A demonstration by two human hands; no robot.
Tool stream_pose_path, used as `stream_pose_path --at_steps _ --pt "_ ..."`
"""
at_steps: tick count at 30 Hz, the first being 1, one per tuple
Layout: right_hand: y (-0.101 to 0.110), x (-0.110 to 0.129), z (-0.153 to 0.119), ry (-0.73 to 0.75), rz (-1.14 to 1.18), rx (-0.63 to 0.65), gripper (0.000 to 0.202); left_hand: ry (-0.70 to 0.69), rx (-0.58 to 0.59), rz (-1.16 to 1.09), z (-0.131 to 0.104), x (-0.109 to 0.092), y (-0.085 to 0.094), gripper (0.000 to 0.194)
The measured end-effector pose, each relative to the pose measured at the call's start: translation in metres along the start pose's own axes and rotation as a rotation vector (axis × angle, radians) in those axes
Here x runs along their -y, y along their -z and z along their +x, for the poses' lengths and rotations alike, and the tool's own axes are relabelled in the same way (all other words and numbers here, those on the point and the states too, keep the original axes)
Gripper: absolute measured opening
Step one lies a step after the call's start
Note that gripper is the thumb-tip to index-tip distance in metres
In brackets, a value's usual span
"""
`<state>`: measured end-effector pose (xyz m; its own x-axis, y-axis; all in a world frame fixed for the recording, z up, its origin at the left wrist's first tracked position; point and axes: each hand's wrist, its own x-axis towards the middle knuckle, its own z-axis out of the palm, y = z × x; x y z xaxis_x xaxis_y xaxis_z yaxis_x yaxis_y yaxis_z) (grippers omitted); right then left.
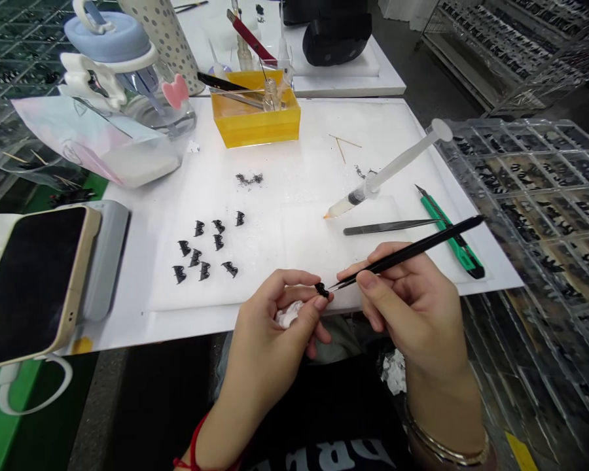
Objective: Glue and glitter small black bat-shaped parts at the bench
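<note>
My left hand [269, 333] pinches a small black piece [322, 290] between thumb and forefinger, with a crumpled white tissue [289, 314] tucked in the palm. In my right hand [417, 307] is a slim black fine-tipped tool [412, 248], gripped like a pen. Its tip points left and meets or nearly meets the black piece; whether they touch I cannot tell. Several small black bat-shaped pieces [205, 271] lie on the white foam sheet [304, 242] beyond my left hand. Grey metal tweezers [387, 227] and a syringe [373, 186] rest beyond my right hand.
A green craft knife [451, 235] lies near the right edge, beside clear compartment trays [535, 176]. A yellow box [256, 124] of tools stands at the back. On the left are a phone [29, 281], a plastic pouch [103, 144] and a blue-lidded cup [108, 39].
</note>
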<state>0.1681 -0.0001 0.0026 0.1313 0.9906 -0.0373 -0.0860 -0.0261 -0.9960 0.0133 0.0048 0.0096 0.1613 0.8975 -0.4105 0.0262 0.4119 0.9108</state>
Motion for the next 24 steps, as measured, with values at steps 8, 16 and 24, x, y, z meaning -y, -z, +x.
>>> stream_pose_path --at_steps 8,16,24 --pt "-0.0009 0.0011 -0.0029 -0.009 -0.001 -0.015 0.013 -0.002 -0.004 -0.007 -0.0007 -0.0001 -0.0006 0.018" --pt "-0.0005 -0.0005 -0.0027 -0.009 -0.006 -0.025 0.011 -0.025 -0.005 -0.010 -0.0006 0.0007 -0.0017 0.016" --pt "-0.0015 0.0015 -0.0026 -0.006 -0.044 -0.032 0.010 -0.026 -0.005 -0.002 0.0000 0.0012 -0.0010 0.016"
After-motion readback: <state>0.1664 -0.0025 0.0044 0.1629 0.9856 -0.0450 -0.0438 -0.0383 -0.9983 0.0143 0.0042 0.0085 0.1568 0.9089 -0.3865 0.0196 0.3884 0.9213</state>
